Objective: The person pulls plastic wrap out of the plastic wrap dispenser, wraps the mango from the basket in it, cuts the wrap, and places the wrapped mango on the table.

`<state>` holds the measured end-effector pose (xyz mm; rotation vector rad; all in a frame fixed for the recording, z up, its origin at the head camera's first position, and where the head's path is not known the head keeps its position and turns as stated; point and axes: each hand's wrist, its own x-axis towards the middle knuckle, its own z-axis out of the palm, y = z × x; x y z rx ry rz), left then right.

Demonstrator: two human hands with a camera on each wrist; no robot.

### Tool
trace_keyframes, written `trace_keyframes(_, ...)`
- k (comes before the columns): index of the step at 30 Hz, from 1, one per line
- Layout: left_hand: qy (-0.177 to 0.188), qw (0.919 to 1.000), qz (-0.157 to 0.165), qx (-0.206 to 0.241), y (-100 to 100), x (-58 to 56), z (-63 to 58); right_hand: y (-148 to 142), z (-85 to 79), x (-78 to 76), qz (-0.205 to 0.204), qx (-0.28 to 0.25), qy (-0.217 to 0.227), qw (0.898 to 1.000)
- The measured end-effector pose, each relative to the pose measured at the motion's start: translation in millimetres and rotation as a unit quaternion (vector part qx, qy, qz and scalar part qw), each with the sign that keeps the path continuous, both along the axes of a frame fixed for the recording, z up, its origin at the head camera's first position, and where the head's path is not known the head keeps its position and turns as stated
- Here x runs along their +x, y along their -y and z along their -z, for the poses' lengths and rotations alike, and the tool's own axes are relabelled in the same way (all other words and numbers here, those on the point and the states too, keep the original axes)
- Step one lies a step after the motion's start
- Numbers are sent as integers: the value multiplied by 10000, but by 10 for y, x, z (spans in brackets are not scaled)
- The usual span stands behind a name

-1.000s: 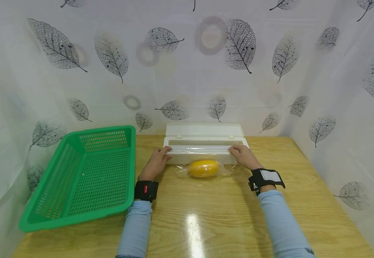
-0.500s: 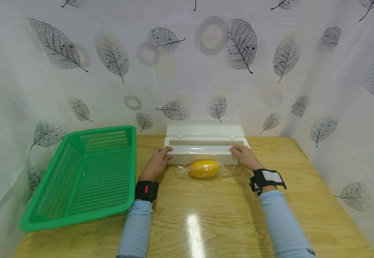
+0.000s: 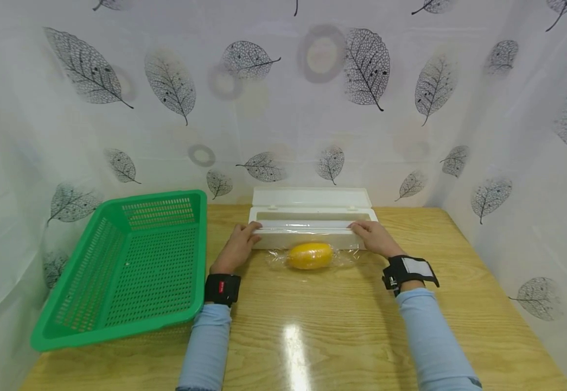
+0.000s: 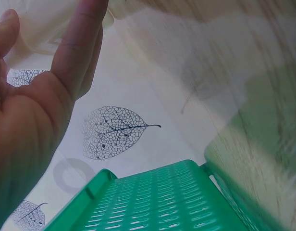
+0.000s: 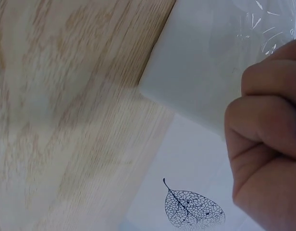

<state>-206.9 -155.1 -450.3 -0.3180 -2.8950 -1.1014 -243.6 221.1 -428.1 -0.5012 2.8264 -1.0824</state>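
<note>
A white cling film box [image 3: 307, 240] stands at the back of the table with its lid up and a roll of film inside. Clear cling film [image 5: 263, 36] lies over its front edge. At the box's left end, my left hand [image 3: 235, 247] grips it, thumb in front. My right hand [image 3: 374, 239] has curled fingers at the right end and pinches the film by the box edge; its exact fingertip contact is hidden. In front of the box lies a yellow oval fruit [image 3: 310, 256] wrapped in film, with loose film at both ends.
A green plastic basket [image 3: 197, 271] stands left on the wooden table [image 3: 342, 336], close beside my left forearm. Behind the box hangs a white curtain [image 3: 283, 125] with leaf prints, which also runs along both sides.
My right hand and wrist have shifted slightly to the right along the box edge. The left hand, box and yellow fruit stay about where they were.
</note>
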Motion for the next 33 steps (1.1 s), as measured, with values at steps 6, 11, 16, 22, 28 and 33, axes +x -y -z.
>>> trace_keyframes(6, 59, 10000, 1, 28, 5, 7, -11, -12, 0, -1, 63, -23, -21, 10000)
trace_keyframes(11, 45, 10000, 16, 11, 8, 13, -19, -17, 10, -16, 85, -26, -76, 9999)
trace_keyframes(16, 73, 10000, 28, -20, 7, 7, -18, -25, 17, -12, 49, -133, 112, 9998)
trace_keyframes(22, 41, 10000, 38, -14, 8, -1, -10, -44, 27, -7, 30, -318, 371, 9988)
trace_keyframes(28, -23, 10000, 60, 24, 6, 4, -11, -61, 36, -5, 121, -487, 637, 9967)
trace_keyframes(33, -30, 10000, 62, 19, 5, 6, -12, -77, 24, -1, 197, -422, 643, 9968)
